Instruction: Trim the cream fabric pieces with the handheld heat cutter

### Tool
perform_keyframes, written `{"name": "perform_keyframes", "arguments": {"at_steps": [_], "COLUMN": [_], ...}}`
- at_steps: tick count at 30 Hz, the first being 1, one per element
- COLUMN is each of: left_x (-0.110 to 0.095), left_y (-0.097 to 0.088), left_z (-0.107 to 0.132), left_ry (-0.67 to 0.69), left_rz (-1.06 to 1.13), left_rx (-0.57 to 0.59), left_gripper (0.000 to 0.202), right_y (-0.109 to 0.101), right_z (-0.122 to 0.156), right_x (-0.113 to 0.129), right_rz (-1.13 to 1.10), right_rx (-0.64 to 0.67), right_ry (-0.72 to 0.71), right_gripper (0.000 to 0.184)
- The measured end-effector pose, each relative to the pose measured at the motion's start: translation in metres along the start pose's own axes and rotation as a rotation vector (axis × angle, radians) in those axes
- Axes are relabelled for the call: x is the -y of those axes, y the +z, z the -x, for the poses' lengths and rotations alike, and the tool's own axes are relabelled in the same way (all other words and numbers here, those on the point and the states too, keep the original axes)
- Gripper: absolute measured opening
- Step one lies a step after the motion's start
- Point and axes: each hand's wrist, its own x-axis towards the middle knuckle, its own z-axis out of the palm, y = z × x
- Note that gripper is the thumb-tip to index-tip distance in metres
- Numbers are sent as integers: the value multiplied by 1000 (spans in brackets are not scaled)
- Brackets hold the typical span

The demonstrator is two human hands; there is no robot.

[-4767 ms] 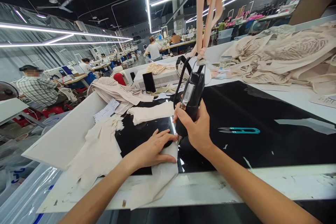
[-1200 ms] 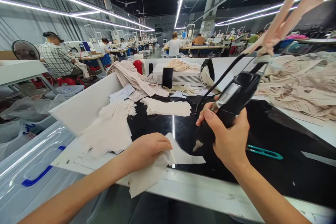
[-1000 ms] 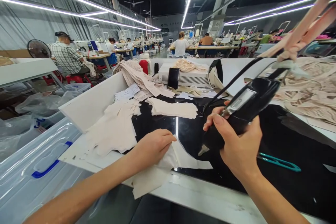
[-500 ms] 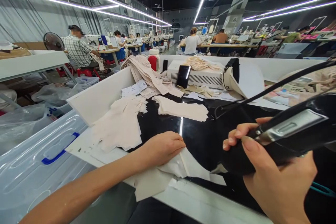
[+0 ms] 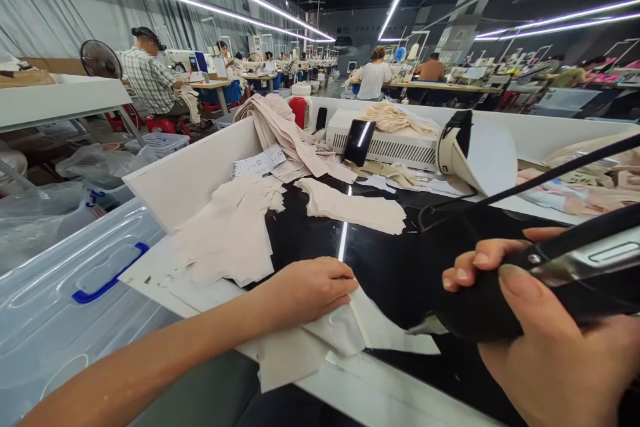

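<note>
My left hand (image 5: 310, 290) is closed, thumb and fingers pinching a cream fabric piece (image 5: 333, 333) at the near edge of the black tabletop (image 5: 385, 267). One narrow end of that fabric stretches right, to the metal tip (image 5: 430, 325) of a black corded hand tool (image 5: 480, 313). My right hand (image 5: 555, 333) is wrapped round this tool, which has a silver plate on its body. The tip is beside the fabric end; whether they touch I cannot tell. Stacked cut fabric pieces (image 5: 353, 205) lie beyond my left hand, with a larger fabric pile (image 5: 230, 233) to the left.
A phone (image 5: 359, 142) leans against a white vented box (image 5: 415, 150). Near it stand a red thread cone (image 5: 298, 111) and a white visor-like item (image 5: 480, 153). The tool's black cable (image 5: 550, 173) crosses the right side. A clear plastic bin (image 5: 65, 340) is at left; people work at machines behind.
The view has shifted slightly. My right hand and the tool have moved a little to the right, while my left hand keeps its pinch on the fabric.
</note>
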Motion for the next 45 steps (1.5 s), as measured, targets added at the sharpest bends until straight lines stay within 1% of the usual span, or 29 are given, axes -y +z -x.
{"name": "perform_keyframes", "arguments": {"at_steps": [4, 9, 14, 20, 27, 33, 39, 45], "left_x": [-1, -3, -4, -5, -7, -7, -5, -4], "left_y": [4, 5, 2, -2, -4, -4, -4, -5], "left_z": [1, 2, 5, 6, 5, 5, 6, 6], "left_ry": [42, 57, 46, 48, 68, 65, 61, 63], "left_rz": [-41, -34, -3, 17, 0, -13, -9, 1], "left_rx": [-50, -112, -128, -121, -154, -158, -151, -152], "left_gripper": [24, 21, 27, 29, 30, 35, 34, 34], "right_y": [19, 42, 53, 56, 56, 56, 50, 45], "right_z": [-8, -16, -17, -15, -10, -10, -7, -3], "right_x": [-8, -28, -41, -44, -47, -44, -36, -40], "right_rz": [-92, -187, -216, -206, -188, -175, -174, -195], "right_rx": [9, 93, 145, 187, 210, 192, 155, 172], "right_ry": [-36, -104, -87, -107, -107, -102, -116, -103], "right_gripper": [39, 46, 45, 47, 44, 37, 39, 38]}}
